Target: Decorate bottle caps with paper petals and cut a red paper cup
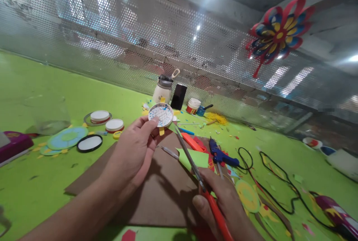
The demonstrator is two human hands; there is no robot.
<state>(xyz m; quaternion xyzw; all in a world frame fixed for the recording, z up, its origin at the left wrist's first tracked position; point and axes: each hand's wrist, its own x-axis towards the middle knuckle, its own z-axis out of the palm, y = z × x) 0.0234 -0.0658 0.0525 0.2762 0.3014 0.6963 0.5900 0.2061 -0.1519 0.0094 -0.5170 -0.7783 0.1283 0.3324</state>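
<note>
My left hand (140, 136) pinches a small round white disc (165, 113) with a raised rim, a grid of lines and blue specks on its face. Yellow tabs stick out above and below the disc. In my right hand (220, 196) is a pair of scissors (190, 157) with red handles, the blades pointing up and away, near the disc but apart from it. Below both hands lies a brown board (159, 200). A green paper piece (197, 158), a red-orange cutter (192, 142) and a grey pen-like tool (170, 152) rest around the blades.
A blue glue gun (222, 155) with a black cord lies to the right. White lids (114, 125), a black ring (89, 143) and a blue paper disc (67, 138) lie left. At the back stand a bottle (162, 91), a phone (178, 97) and a small jar (192, 105).
</note>
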